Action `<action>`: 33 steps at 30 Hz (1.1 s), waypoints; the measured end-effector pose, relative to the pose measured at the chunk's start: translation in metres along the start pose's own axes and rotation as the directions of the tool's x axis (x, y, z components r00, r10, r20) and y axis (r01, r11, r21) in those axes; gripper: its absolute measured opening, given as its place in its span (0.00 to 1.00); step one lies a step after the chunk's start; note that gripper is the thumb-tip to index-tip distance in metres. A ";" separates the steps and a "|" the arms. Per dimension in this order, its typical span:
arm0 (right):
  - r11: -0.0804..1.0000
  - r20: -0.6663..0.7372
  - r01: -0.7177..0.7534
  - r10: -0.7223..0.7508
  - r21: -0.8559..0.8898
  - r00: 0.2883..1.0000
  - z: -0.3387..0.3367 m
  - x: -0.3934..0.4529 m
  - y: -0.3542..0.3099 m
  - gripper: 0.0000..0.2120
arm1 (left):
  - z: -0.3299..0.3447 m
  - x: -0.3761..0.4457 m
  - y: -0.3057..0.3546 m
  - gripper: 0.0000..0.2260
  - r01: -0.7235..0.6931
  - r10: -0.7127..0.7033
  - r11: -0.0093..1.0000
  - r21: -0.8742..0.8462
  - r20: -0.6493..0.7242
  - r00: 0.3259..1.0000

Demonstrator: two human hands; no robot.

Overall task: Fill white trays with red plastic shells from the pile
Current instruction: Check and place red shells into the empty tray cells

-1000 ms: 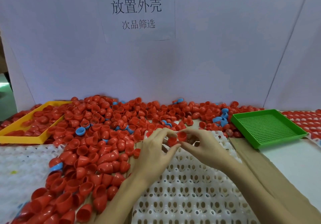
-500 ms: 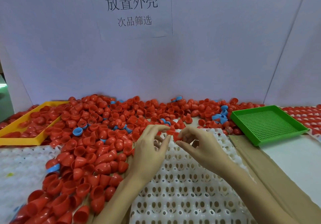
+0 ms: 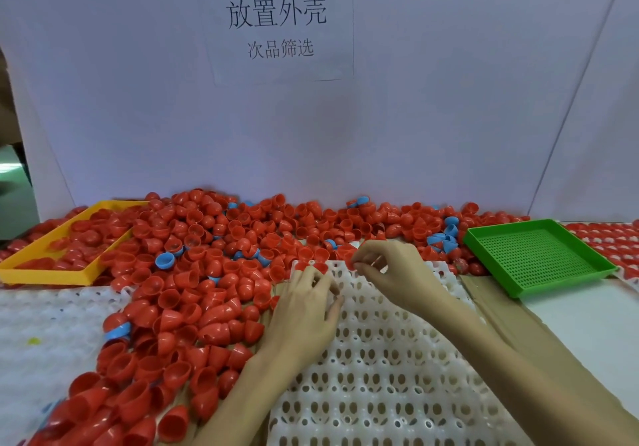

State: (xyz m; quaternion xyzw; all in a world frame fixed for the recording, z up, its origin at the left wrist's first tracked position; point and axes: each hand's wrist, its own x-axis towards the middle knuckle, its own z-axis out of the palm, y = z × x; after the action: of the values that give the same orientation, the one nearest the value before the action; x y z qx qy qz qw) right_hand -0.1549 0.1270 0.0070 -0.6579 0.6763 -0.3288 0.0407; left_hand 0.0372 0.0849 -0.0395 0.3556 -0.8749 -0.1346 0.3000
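Both hands work the far edge of the white tray [image 3: 380,376]: the left hand [image 3: 304,310] rests loosely curled, its grip unclear; the right hand [image 3: 387,269] pinches something small, possibly a red shell; a shell seated crooked could tip out among the pile [image 3: 193,272] alongside

**Counts in front of you**

You have two hands, left [image 3: 304,310] and right [image 3: 394,272], in view. You face one red shell pile [image 3: 193,272], too many to count, with several blue shells [image 3: 165,260] mixed in. One yellow tray [image 3: 41,274], one green tray [image 3: 539,259], three white trays [image 3: 397,376] and one sign [image 3: 276,27] show.
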 end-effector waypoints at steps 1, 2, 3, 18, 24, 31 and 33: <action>1.000 0.010 -0.006 0.006 -0.008 1.000 0.003 0.005 0.000 0.05 | 0.001 -0.001 0.000 0.09 -0.001 0.001 1.000 0.012 0.025 1.000; 1.000 0.034 -0.007 0.007 -0.016 0.999 0.007 0.010 0.000 0.05 | 0.001 -0.002 0.000 0.09 0.005 -0.005 1.000 0.014 0.038 0.999; 1.000 0.072 -0.002 0.004 -0.026 0.997 0.012 0.013 0.000 0.06 | 0.001 -0.002 0.001 0.10 0.012 -0.013 1.000 0.020 0.048 0.999; 0.982 0.093 -0.041 0.059 -0.184 0.994 0.022 0.087 0.016 0.13 | 0.001 -0.001 0.002 0.12 0.064 -0.067 0.997 0.053 0.063 0.996; 0.978 0.201 -0.021 0.064 -0.206 0.978 0.052 0.127 0.018 0.30 | 0.002 -0.002 0.002 0.12 0.045 -0.048 0.997 0.062 0.042 0.998; 0.944 0.324 0.080 0.030 -0.320 0.945 0.072 0.163 0.018 0.40 | 0.002 -0.003 0.001 0.12 0.036 -0.039 0.996 0.086 0.036 0.999; 0.933 0.285 0.032 0.077 -0.359 0.955 0.076 0.165 0.027 0.33 | 0.001 -0.003 0.002 0.12 0.026 -0.031 0.995 0.093 0.043 0.999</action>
State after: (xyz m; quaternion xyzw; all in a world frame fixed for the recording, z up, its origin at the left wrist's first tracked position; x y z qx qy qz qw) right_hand -0.1622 -0.0565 -0.0034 -0.6878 0.7190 -0.0970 0.0237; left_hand 0.0374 0.0885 -0.0409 0.3785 -0.8814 -0.1062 0.2621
